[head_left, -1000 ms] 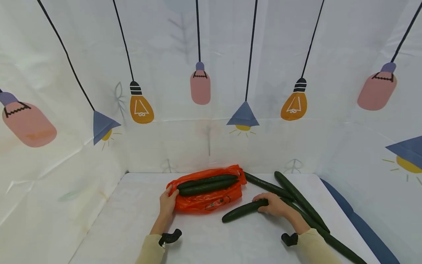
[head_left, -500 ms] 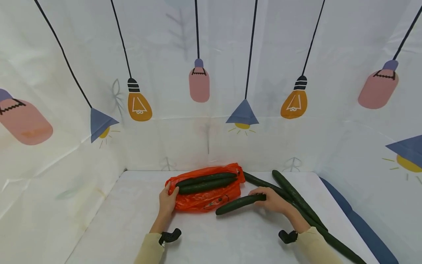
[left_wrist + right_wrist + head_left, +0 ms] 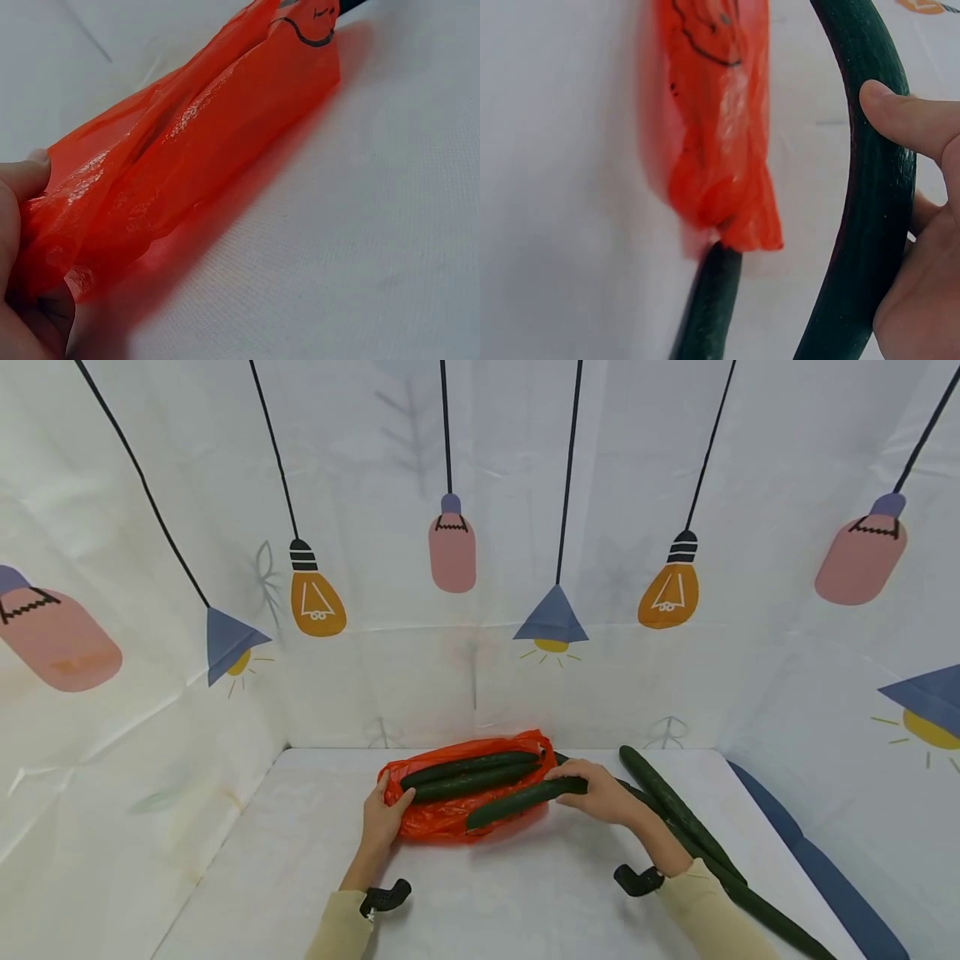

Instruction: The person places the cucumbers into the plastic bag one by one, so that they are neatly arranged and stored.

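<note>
Gripping cucumber (image 3: 517,804), right hand (image 3: 600,793), fingertips (image 3: 877,94) partly hidden

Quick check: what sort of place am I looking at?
Probably a small staged booth, not an ordinary kitchen: white sheeting printed with hanging lamps rises behind and on both sides of the white tabletop, and each wrist bears a black device.

A crinkled, glossy red plastic bag (image 3: 431,822) with dark printed lines lies on the white table (image 3: 517,902), one end gripped by the left hand (image 3: 384,818). Two dark green cucumbers (image 3: 468,782) rest side by side in it. A third cucumber (image 3: 521,803), slightly curved, slants over its near side, held at one end by the right hand (image 3: 597,793).
</note>
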The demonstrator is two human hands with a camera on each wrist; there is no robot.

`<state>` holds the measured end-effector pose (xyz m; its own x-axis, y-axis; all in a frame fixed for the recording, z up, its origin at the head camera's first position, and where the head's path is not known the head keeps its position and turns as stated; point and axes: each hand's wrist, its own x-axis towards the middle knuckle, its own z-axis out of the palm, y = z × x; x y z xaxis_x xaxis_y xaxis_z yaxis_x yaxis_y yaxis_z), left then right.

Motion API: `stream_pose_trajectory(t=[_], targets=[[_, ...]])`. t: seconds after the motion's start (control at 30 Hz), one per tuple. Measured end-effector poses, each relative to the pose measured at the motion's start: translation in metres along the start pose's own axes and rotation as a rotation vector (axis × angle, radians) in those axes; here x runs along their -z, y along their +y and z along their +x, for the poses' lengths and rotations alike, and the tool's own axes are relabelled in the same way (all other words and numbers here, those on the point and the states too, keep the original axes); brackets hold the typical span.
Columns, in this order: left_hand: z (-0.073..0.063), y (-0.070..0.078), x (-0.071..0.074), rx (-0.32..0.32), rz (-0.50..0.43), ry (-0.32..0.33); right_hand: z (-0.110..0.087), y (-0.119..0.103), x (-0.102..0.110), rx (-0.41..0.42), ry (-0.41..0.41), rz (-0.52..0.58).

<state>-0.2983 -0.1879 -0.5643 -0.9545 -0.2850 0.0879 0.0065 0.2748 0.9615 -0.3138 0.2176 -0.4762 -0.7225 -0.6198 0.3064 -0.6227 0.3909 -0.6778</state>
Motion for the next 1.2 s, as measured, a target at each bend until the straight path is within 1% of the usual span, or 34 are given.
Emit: stream_pose_trajectory(t=[0.07,0.17,0.27,0.33,0.4,0.67,0.8,0.9,1.07,1.2], targets=[[0.000,0.001,0.000,0.010,-0.001,-0.010,0.006,-0.006,-0.001,-0.014,0.008,0.010],[0.000,0.003,0.001,0.009,-0.005,-0.025,0.015,-0.015,-0.002,-0.042,0.014,0.039],[-0.001,0.003,0.001,-0.004,-0.031,-0.035,0.024,-0.020,-0.004,-0.055,0.028,0.056],[-0.001,0.003,0.001,-0.016,-0.048,-0.040,0.029,-0.023,-0.005,-0.047,0.039,0.068],[-0.002,0.003,0.000,-0.015,-0.062,-0.044,0.035,-0.025,-0.007,-0.037,0.051,0.076],[-0.002,0.002,-0.001,0.032,-0.030,-0.044,0.058,-0.033,-0.014,0.006,0.069,0.131],[-0.001,0.002,-0.002,0.036,-0.014,-0.047,0.069,-0.039,-0.020,0.017,0.081,0.117],[-0.001,0.001,-0.002,0.028,-0.011,-0.055,0.078,-0.043,-0.026,0.032,0.089,0.093],[0.000,0.000,-0.002,0.029,-0.018,-0.063,0.091,-0.041,-0.039,0.049,0.100,0.066],[-0.001,0.001,-0.003,0.013,-0.023,-0.063,0.095,-0.035,-0.049,0.015,0.083,0.081]])
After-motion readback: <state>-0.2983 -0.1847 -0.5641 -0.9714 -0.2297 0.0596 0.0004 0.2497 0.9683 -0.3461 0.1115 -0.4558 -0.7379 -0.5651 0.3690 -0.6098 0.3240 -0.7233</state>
